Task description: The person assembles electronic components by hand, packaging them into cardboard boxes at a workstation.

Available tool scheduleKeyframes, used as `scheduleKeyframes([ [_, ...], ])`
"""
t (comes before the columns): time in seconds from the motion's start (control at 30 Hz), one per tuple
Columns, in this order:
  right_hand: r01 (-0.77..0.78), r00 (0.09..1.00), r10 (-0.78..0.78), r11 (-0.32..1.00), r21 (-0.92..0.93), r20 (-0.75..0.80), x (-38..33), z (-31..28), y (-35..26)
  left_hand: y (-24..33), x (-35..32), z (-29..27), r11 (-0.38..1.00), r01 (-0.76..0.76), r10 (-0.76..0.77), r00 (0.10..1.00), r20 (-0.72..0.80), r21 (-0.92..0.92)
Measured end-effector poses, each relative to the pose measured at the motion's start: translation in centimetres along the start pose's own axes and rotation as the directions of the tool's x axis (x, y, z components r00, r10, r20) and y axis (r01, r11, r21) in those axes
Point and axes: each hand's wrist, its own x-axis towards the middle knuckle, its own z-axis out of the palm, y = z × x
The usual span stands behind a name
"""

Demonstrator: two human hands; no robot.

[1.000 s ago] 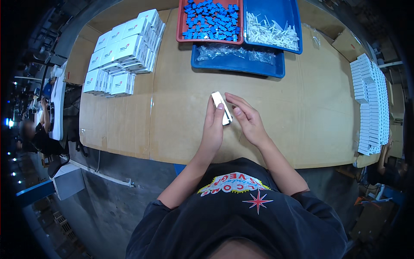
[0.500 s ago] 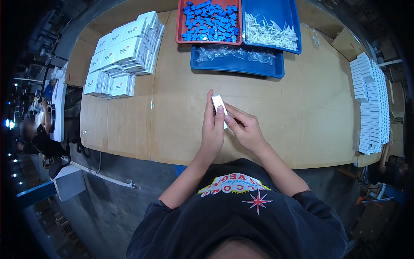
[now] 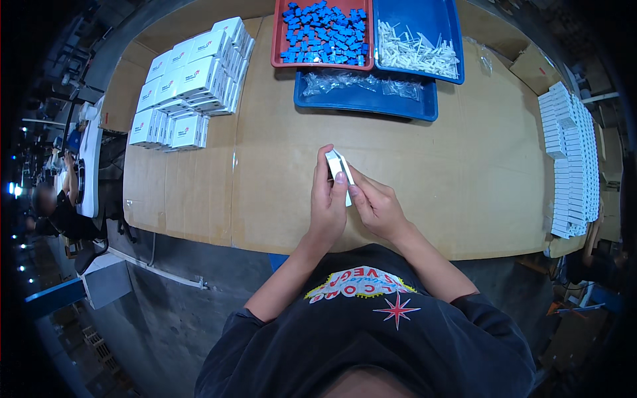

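A small white box (image 3: 335, 165) is held upright between my two hands above the middle of the cardboard-covered table (image 3: 279, 179). My left hand (image 3: 326, 209) wraps its left side, thumb pressed on the near face and fingers behind. From the right, my right hand (image 3: 379, 207) grips the box's edge with thumb and fingers. A dark gap shows along the upper edge, where a panel stands slightly apart. Most of the box's lower part and back are hidden by my fingers.
White boxes (image 3: 199, 76) are stacked at the far left, more small white boxes (image 3: 572, 162) at the right. At the back are a red tray (image 3: 322, 66) of blue pieces, a blue tray (image 3: 456, 46) of white sticks and a lower blue tray (image 3: 365, 111) with clear plastic. A person (image 3: 63, 219) sits left.
The box has come slightly nearer to me and turned a little, and a gap now shows at its top. Both hands have shifted slightly with it.
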Motion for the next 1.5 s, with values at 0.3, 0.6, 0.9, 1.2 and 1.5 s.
scheduleKeyframes([
  [0.3,-0.485,0.857,0.472,0.601,0.635,0.208,1.7,-2.2,-1.2,0.6,0.5,0.0,0.981,-0.172,0.170,0.985,0.028,0.084],
  [0.6,-0.418,0.883,0.448,0.620,0.664,0.138,1.4,1.0,-1.5,-0.2,1.1,0.3,0.892,-0.335,0.353,0.935,-0.004,0.304],
  [0.9,-0.334,0.902,0.431,0.677,0.656,0.013,0.0,3.3,-2.0,-0.8,1.3,0.3,0.859,-0.424,0.467,0.879,-0.099,0.288],
  [1.2,-0.259,0.945,0.326,0.811,0.525,-0.038,-0.5,3.6,-2.7,-1.5,0.7,0.4,0.881,-0.429,0.462,0.870,-0.171,0.197],
  [1.5,-0.306,0.933,0.360,0.826,0.475,-0.026,-0.5,3.3,-2.8,-1.9,0.5,0.4,0.906,-0.409,0.422,0.889,-0.178,0.108],
])
